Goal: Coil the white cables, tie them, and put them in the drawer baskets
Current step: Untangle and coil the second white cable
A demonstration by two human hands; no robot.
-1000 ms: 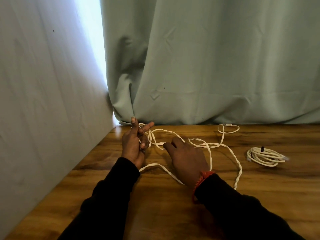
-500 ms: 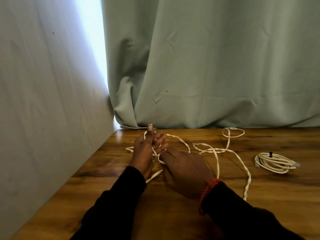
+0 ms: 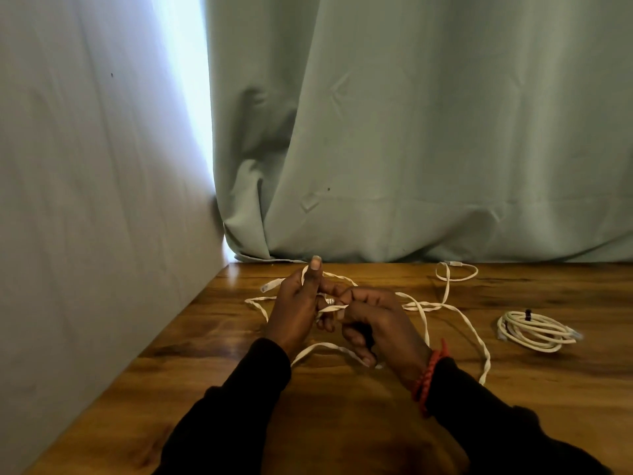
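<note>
A long loose white cable (image 3: 459, 317) sprawls over the wooden table (image 3: 342, 423), with one plug end at the far edge and loops running right and toward me. My left hand (image 3: 298, 310) holds a turn of this cable, thumb pointing up, with a plug end sticking out to its left. My right hand (image 3: 376, 323) pinches the same cable just beside the left hand, fingers curled around a strand. To the right lies a second white cable (image 3: 534, 330), coiled and bound with a dark tie. No drawer or basket is in view.
A pale green curtain (image 3: 411, 132) hangs along the table's far edge. A grey wall (image 3: 85, 200) closes off the left side. Bright light shows through the gap between them.
Both hands have drawn closer together and lifted a little. The right hand went from resting flat on the table to gripping the cable next to the left hand.
</note>
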